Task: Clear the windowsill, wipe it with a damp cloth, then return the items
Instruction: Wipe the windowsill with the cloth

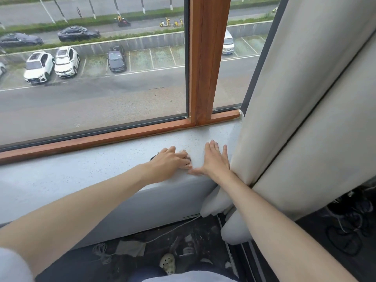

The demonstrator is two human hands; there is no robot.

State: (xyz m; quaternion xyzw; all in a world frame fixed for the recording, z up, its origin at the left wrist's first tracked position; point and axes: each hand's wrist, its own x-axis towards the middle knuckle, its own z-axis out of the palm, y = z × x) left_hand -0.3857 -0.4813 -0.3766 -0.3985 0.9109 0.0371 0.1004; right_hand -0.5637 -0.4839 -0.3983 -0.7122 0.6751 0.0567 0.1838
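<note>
Windowsill (pixel 81 176) – pale speckled stone; both hands at its right end, by curtain (pixel 284 98). Left hand (pixel 171 161) curled over small dark-and-brown item (pixel 182 154) lying on sill – mostly hidden, kind cannot be told. Right hand (pixel 213 161) flat on sill just beside, fingers straight, holding nothing. Item judged light, possibly soft; take whole from above. No legible writing. No cloth visible.

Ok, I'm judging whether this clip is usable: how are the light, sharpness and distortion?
Head view: soft, even daylight, no glare on the windowsill; same view, the wide lens leans the curtain and the wooden frame; the left hand is slightly smeared, what it covers unreadable.
</note>
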